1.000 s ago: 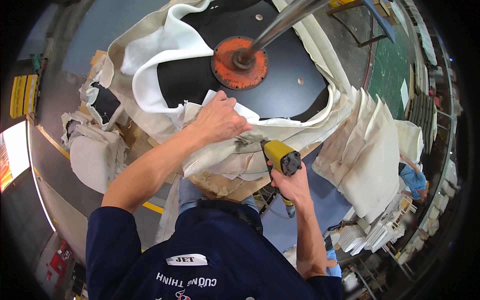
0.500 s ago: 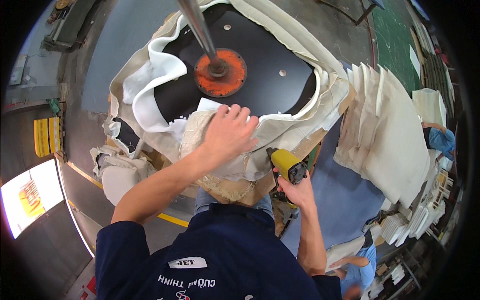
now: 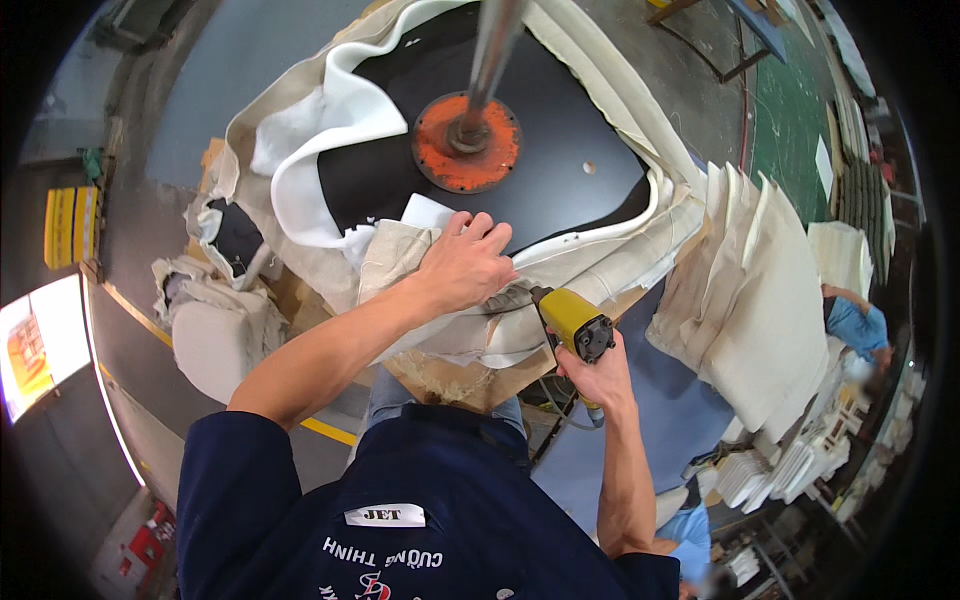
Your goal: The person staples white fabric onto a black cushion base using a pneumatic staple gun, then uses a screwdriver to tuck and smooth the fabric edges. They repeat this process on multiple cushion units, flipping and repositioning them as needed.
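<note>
A black seat board (image 3: 365, 185) lies in front of me, edged with thick white foam (image 3: 300, 195) and a loose beige fabric cover (image 3: 395, 252). At the board's near edge, my left hand (image 3: 465, 265) has its fingers curled over, gripping the folded cover beside a white foam piece. My right hand (image 3: 600, 378) is wrapped round the handle of a yellow and black staple gun (image 3: 574, 318). The gun's nose points left, close to the cover and just right of my left hand. A round orange plate (image 3: 440, 150) with a metal pole (image 3: 492, 60) presses on the board.
A stack of beige covered panels (image 3: 745, 290) stands to the right by a blue surface (image 3: 680, 390). Smaller covered pieces (image 3: 220, 330) lie at the left. Two people in blue, one a blue sleeve (image 3: 858, 330), are at the right. A hose hangs below the gun.
The whole view has shifted a little, with the pole and plate now farther right. My left fingers are more curled on the cover. The staple gun's nose is nearer my left hand.
</note>
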A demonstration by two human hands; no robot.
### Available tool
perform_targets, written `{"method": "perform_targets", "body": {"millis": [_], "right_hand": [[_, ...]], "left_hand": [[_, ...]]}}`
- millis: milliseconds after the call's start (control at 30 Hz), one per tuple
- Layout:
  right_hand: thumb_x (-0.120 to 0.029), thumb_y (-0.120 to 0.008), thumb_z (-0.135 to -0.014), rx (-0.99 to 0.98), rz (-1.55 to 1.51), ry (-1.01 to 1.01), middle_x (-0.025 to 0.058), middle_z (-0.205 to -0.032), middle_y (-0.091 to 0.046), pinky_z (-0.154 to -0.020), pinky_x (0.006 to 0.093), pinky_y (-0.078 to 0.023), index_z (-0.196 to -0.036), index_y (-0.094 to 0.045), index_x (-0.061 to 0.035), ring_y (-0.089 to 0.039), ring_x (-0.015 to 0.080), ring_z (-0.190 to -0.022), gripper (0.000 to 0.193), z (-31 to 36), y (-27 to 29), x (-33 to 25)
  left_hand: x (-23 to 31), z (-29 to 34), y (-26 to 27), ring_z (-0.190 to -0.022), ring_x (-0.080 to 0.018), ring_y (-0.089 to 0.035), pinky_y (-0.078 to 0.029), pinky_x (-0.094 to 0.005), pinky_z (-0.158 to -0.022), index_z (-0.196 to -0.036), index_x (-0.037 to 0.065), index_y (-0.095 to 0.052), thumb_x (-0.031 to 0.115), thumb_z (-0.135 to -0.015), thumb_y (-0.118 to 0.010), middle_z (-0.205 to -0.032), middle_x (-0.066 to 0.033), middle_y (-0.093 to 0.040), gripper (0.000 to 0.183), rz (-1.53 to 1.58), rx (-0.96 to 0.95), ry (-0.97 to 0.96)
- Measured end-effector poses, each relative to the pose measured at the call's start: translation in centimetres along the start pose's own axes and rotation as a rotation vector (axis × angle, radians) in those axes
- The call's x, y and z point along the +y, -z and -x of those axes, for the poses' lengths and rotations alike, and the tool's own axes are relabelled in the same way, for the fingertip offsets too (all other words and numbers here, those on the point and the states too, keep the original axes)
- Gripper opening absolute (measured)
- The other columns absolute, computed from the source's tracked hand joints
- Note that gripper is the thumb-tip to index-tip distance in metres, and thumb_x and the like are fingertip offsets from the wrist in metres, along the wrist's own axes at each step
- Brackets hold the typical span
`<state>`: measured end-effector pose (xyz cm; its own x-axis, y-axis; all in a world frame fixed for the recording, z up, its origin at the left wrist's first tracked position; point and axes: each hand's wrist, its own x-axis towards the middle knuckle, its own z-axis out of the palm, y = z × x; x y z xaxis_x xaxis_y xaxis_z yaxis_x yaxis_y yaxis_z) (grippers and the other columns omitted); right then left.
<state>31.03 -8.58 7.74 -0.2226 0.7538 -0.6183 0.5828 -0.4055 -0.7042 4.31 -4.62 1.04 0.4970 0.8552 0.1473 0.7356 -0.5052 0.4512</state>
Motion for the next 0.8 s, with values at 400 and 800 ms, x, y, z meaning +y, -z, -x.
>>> {"method": "perform_targets", "body": {"millis": [400, 800], "right_hand": [[-0.007, -0.069, -0.079, -0.041, 0.136, -0.044, 0.0191, -0.111, -0.075, -0.096, 0.0354, -0.054, -0.142, -0.059, -0.0031, -0.073, 0.0273, -0.105, 0.064, -1.6, -0.2, -4.4], [-0.004, -0.069, -0.078, 0.051, -0.013, -0.009, 0.0173, -0.109, -0.075, -0.090, 0.0340, -0.056, -0.139, -0.059, -0.0013, -0.072, 0.0226, -0.097, 0.062, 0.1, -0.6, -2.6]], "left_hand": [[1.2, 1.9, -1.3, -0.100, -0.0297, -0.051, -0.038, -0.0480, -0.091, -0.079, 0.011, -0.074, 0.031, -0.088, -0.075, -0.099, -0.0090, -0.055, 0.022, 0.089, 0.106, 0.230], [1.9, 1.5, -0.7, -0.101, -0.0306, -0.051, -0.039, -0.0501, -0.091, -0.088, 0.013, -0.075, 0.029, -0.089, -0.075, -0.101, -0.0095, -0.054, 0.016, -0.024, 0.040, 0.230]]}}
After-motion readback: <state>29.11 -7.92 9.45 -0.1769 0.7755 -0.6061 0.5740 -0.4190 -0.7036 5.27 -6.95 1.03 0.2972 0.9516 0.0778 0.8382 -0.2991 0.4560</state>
